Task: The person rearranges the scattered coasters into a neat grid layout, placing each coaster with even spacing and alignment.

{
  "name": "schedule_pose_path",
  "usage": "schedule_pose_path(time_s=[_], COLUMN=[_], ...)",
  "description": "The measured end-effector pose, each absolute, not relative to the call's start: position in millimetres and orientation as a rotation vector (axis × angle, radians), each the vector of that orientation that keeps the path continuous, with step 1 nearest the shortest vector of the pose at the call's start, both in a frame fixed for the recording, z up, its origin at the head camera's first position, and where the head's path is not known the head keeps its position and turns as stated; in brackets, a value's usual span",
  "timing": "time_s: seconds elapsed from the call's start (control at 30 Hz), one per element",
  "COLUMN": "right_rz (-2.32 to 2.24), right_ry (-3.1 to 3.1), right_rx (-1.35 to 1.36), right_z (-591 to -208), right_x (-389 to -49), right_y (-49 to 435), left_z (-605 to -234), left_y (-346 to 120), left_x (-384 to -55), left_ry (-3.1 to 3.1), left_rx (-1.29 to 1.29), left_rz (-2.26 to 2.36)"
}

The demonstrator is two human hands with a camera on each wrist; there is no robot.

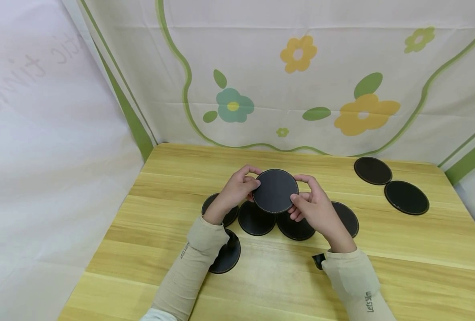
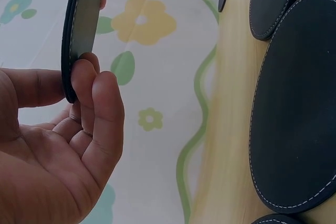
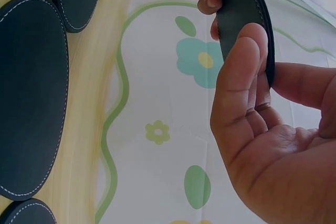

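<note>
Both hands hold up one round black coaster (image 1: 275, 191) with light stitching around its rim, above the table. My left hand (image 1: 237, 189) pinches its left edge between thumb and fingers. On the opposite edge, my right hand (image 1: 311, 205) pinches it the same way. The left wrist view shows the coaster (image 2: 86, 14) nearly edge-on, with the thumb on one face and fingertips on the other. Below it, several more coasters lie flat in a curved row, among them one at the middle (image 1: 257, 219) and one partly behind the right hand (image 1: 346, 219).
Two touching coasters, a farther one (image 1: 373, 170) and a nearer one (image 1: 407, 197), lie at the table's back right. Another coaster (image 1: 226, 255) is partly covered by the left sleeve. A flowered cloth (image 1: 261, 53) hangs behind the wooden table (image 1: 277, 276).
</note>
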State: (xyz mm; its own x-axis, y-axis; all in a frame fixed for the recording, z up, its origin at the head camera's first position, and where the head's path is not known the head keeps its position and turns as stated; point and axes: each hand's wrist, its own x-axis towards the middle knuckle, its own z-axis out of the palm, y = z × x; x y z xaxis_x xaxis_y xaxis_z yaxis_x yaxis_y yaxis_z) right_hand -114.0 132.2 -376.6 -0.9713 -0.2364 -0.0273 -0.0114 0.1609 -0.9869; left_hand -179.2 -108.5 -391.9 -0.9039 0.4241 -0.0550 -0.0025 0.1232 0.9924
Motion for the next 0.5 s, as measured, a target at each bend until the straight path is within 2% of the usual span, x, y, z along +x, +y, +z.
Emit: schedule_pose_path(time_s=[0.5], right_rz=[-1.892], right_ry=[2.251], right_rx=[-0.249], right_z=[-376.1], right_x=[-114.5], right_y=[132.5], left_z=[-392.2], left_y=[-107.0], left_x=[-179.0], left_ry=[2.054], left_rx=[0.389], left_rz=[1.826])
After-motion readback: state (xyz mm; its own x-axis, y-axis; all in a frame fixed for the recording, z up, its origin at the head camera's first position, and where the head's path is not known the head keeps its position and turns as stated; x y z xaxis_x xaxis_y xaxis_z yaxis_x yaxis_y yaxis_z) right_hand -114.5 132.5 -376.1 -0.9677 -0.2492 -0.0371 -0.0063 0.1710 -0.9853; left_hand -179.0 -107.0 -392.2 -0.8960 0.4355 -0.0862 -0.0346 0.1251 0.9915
